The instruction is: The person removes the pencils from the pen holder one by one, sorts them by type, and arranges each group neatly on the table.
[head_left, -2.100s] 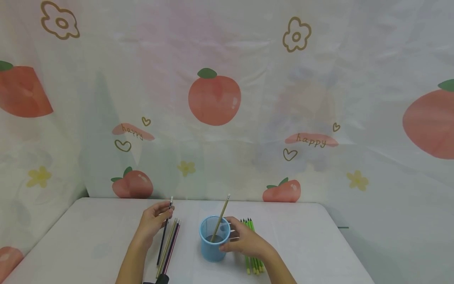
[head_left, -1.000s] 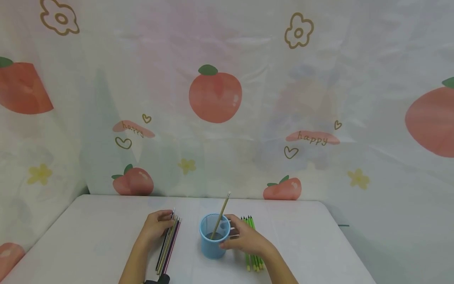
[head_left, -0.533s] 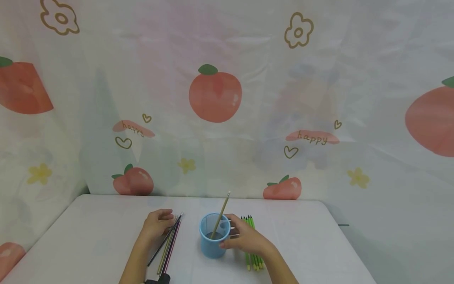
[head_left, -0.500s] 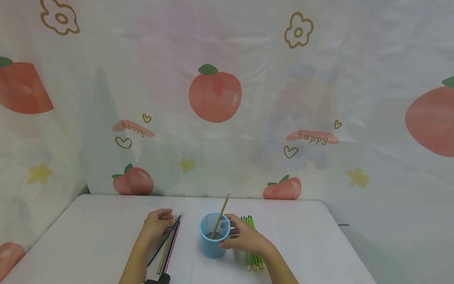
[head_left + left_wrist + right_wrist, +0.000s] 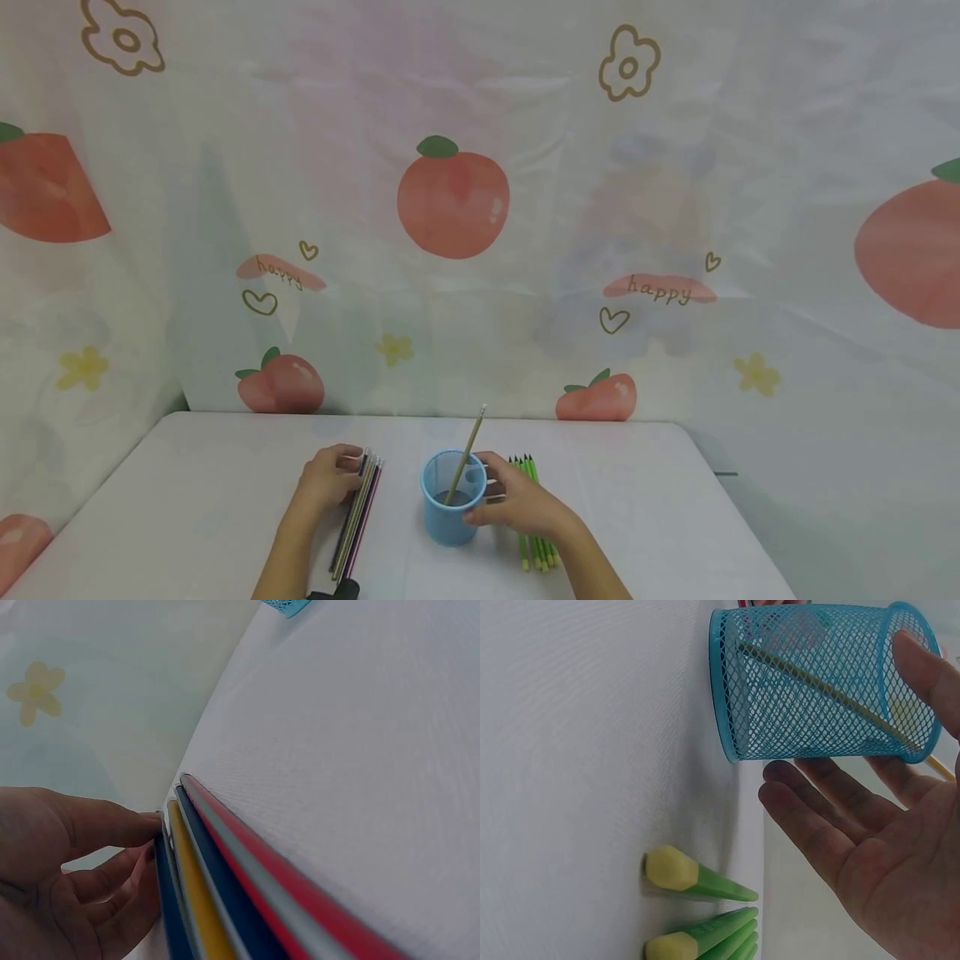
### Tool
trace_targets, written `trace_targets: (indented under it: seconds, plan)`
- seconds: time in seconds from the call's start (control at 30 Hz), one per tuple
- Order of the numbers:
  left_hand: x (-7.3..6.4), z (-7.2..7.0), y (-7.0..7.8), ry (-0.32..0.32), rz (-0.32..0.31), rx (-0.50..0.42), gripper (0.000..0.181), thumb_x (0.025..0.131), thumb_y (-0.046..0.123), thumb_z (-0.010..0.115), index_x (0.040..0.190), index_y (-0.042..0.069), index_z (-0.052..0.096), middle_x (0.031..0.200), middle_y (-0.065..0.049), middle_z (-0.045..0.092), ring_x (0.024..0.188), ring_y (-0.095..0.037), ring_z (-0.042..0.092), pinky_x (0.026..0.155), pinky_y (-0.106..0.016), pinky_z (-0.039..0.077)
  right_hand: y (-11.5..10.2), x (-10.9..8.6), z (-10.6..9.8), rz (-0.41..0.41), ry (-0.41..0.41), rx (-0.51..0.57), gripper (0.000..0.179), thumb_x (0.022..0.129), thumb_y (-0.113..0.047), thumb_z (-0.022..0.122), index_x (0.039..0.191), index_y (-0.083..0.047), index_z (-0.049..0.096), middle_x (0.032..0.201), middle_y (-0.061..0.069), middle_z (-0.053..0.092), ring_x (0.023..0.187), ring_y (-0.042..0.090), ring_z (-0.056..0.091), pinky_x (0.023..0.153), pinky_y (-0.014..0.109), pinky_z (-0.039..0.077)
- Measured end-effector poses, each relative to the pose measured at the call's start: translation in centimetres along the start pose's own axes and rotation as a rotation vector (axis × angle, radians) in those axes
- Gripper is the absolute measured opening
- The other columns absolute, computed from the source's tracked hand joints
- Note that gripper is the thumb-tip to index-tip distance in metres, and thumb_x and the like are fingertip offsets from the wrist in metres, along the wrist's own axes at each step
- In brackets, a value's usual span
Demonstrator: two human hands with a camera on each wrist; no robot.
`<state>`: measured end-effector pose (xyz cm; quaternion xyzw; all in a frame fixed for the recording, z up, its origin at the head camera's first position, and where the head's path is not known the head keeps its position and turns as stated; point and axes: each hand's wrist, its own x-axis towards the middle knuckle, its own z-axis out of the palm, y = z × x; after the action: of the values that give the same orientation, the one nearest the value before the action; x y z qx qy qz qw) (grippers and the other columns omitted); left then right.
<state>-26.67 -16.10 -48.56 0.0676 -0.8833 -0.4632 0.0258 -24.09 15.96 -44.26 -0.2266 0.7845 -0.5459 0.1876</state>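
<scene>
At the table's left my left hand (image 5: 321,482) is at the far ends of a row of pencils. Its thumb and fingers pinch the outermost dark blue pencil (image 5: 169,915) by its end, as the left wrist view shows. Beside that one lie a yellow pencil (image 5: 196,889), another dark blue one and a red-and-grey striped pencil (image 5: 259,874). My right hand (image 5: 525,504) holds a light blue mesh pencil cup (image 5: 447,530) from its right side, thumb in front, fingers behind. Inside the upright cup leans a gold pencil (image 5: 472,437), its white eraser end up.
Several green pencils (image 5: 536,552) lie side by side right of the cup, partly under my right hand, dark points away from me. A black object (image 5: 345,590) shows at the bottom edge. A printed cloth (image 5: 480,333) hangs behind the white table (image 5: 225,500).
My left hand has lowered the dark pencil from above the table to the row. Half a second ago it slanted across the others; now it lies alongside them. The right hand and cup stay put.
</scene>
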Motion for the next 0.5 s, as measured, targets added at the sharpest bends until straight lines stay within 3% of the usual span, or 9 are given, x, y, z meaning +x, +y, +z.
trace_targets:
  seconds: [0.37,0.5]
  plan:
    - [-0.5,-0.3,1.0,0.013,0.069,-0.032,0.041,0.086,0.006,0.072,0.126,0.000,0.063,0.110,-0.017,0.071,0.095,-0.031,0.070,0.070,-0.038,0.062,0.0,-0.1,0.0,-0.004,-0.002,0.004,0.074,0.083,-0.015,0.081,0.146,-0.010,0.042,0.138,0.017,0.055,0.125,0.041,0.055,0.100,0.055,0.052]
    - [-0.8,-0.5,2.3,-0.034,0.114,-0.129,0.039,0.091,0.010,0.071,0.128,0.003,0.063,0.114,-0.015,0.070,0.095,-0.026,0.070,0.072,-0.037,0.063,0.0,-0.1,0.0,-0.002,-0.004,0.005,0.074,0.083,-0.015,0.081,0.146,-0.010,0.042,0.138,0.016,0.055,0.125,0.040,0.055,0.101,0.055,0.052]
